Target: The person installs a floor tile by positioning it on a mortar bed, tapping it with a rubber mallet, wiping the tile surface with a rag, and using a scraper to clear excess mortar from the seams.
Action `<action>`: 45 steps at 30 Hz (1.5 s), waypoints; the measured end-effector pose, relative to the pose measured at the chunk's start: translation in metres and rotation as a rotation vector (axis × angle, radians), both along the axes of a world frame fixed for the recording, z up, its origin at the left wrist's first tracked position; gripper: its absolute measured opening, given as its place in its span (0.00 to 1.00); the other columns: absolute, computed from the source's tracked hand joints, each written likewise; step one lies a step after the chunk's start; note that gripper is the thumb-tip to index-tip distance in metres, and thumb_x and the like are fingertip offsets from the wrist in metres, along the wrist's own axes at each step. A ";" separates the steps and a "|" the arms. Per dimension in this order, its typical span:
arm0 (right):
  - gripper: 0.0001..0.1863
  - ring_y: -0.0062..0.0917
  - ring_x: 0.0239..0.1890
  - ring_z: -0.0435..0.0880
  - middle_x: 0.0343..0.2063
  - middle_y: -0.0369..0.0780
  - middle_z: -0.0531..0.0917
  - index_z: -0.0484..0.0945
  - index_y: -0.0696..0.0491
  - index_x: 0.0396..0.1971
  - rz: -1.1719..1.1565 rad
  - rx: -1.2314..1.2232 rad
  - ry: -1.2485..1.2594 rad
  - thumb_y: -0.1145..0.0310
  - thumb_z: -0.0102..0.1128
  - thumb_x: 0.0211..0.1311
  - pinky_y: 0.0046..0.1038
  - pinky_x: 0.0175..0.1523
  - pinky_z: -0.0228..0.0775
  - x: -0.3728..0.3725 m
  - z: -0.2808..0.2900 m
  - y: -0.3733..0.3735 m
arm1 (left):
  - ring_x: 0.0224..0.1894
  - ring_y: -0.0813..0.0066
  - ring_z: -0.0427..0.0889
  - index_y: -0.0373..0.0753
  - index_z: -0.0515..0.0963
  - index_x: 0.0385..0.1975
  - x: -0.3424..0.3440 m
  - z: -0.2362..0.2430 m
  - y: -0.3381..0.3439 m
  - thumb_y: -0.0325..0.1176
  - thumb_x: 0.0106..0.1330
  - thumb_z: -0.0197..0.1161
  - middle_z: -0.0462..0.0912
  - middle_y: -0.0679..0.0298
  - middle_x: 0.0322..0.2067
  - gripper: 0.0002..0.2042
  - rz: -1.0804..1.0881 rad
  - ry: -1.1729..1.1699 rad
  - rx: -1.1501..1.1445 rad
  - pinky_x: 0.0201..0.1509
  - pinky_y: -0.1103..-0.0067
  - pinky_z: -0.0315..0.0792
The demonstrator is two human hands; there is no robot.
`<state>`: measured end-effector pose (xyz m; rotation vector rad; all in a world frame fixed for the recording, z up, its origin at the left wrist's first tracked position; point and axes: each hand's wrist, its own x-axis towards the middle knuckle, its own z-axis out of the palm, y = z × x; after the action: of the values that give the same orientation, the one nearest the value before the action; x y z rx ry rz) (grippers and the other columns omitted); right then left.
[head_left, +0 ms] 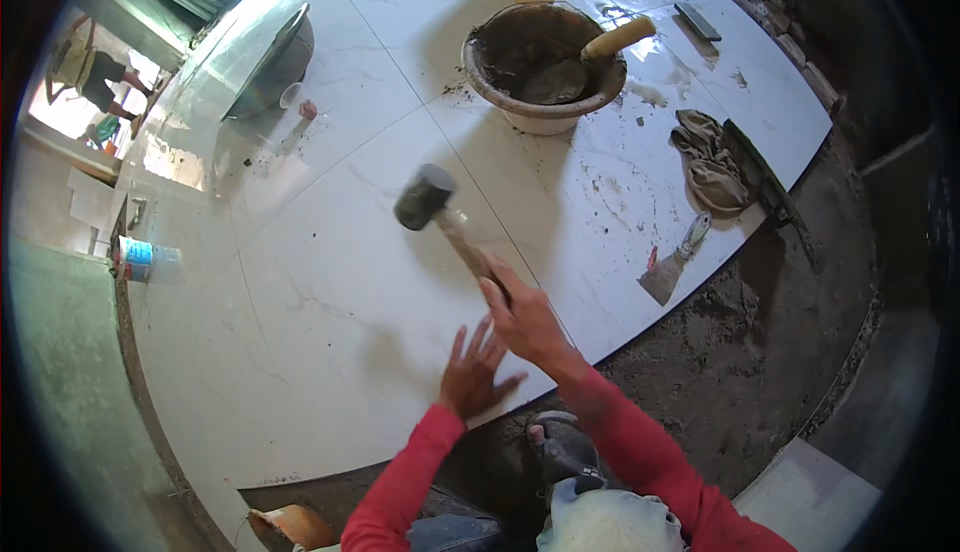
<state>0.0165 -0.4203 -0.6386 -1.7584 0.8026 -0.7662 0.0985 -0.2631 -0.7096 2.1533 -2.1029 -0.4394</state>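
Note:
My right hand (520, 317) is wrapped round the wooden handle of a rubber mallet (427, 198), whose dark head is held above the floor. Beside it, my left hand (476, 377) rests with spread fingers on a white marbled floor tile (330, 352), close to the tile's near edge. Beyond the mallet stands a round bucket (535, 117) with wet grey mortar in it. A trowel (618, 40) leans inside the bucket, its wooden handle over the rim. To the right, a putty knife (675, 262) lies on the tiles.
A crumpled cloth (712, 167) and a long dark bar (765, 177) lie at the tiles' right edge, by bare grey mortar bed (720, 352). A dark basin (275, 62) tilts at far left. A small can (135, 255) stands by the left wall. Another person (95, 77) is at the doorway.

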 end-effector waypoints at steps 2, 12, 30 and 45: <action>0.23 0.31 0.31 0.85 0.40 0.52 0.85 0.71 0.55 0.67 -0.026 0.177 -0.012 0.68 0.53 0.75 0.34 0.38 0.76 -0.044 0.015 0.006 | 0.79 0.64 0.52 0.44 0.59 0.76 0.015 0.000 -0.031 0.61 0.70 0.55 0.56 0.63 0.77 0.39 0.000 -0.038 -0.101 0.79 0.54 0.45; 0.22 0.19 0.28 0.77 0.31 0.41 0.81 0.72 0.57 0.64 -0.204 0.179 0.208 0.66 0.55 0.75 0.26 0.35 0.73 -0.116 -0.015 -0.003 | 0.79 0.61 0.51 0.40 0.54 0.77 0.130 -0.016 -0.218 0.55 0.75 0.48 0.54 0.60 0.77 0.36 0.346 -0.125 -0.302 0.80 0.57 0.45; 0.18 0.20 0.21 0.80 0.21 0.38 0.80 0.74 0.58 0.57 -0.077 0.370 0.068 0.65 0.59 0.72 0.26 0.28 0.71 -0.062 -0.074 0.032 | 0.79 0.59 0.52 0.35 0.54 0.76 0.196 -0.028 -0.292 0.50 0.78 0.44 0.55 0.55 0.77 0.33 0.448 -0.263 -0.368 0.80 0.56 0.44; 0.22 0.18 0.25 0.79 0.23 0.37 0.81 0.72 0.58 0.61 -0.036 -0.244 0.001 0.63 0.57 0.74 0.26 0.31 0.71 -0.074 0.035 0.025 | 0.80 0.58 0.48 0.34 0.50 0.76 -0.099 -0.032 -0.088 0.54 0.73 0.52 0.49 0.49 0.77 0.40 0.351 0.369 -0.152 0.80 0.58 0.46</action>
<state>-0.0576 -0.3957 -0.6035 -1.9647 0.7684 -0.9186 -0.0002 -0.3509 -0.7419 2.0994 -1.4827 -0.5646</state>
